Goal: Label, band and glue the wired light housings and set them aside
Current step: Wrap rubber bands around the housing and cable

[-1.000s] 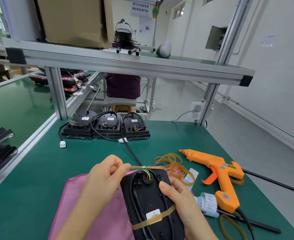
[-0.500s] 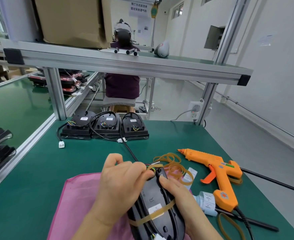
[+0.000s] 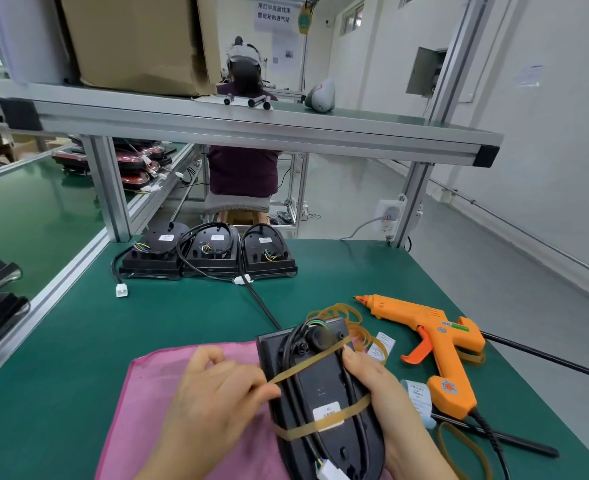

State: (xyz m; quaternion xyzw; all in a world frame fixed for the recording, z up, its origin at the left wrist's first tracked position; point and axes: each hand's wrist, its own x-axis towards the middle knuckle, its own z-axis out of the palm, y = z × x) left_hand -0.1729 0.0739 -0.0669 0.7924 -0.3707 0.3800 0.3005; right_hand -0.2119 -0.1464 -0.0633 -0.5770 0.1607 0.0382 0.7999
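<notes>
A black light housing (image 3: 324, 393) with a coiled black cable and a white label lies over a pink cloth (image 3: 168, 368) at the near edge. One rubber band wraps its lower half, across the label. My left hand (image 3: 213, 407) pinches a second rubber band (image 3: 306, 362) at the housing's left side, stretched diagonally toward the top right corner. My right hand (image 3: 383, 400) grips the housing's right edge. An orange glue gun (image 3: 435, 344) lies to the right. Loose rubber bands (image 3: 348, 313) sit behind the housing.
Three black housings (image 3: 210, 254) with cables stand in a row at the table's far side, a white connector (image 3: 121, 290) beside them. A label roll (image 3: 419, 398) and black glue sticks (image 3: 535, 355) lie by the gun. A person sits beyond the aluminium shelf frame (image 3: 251, 126).
My left hand has pulled the second band from the housing's top edge down across its left side, so it now runs diagonally. The housing has tilted back flat, face up.
</notes>
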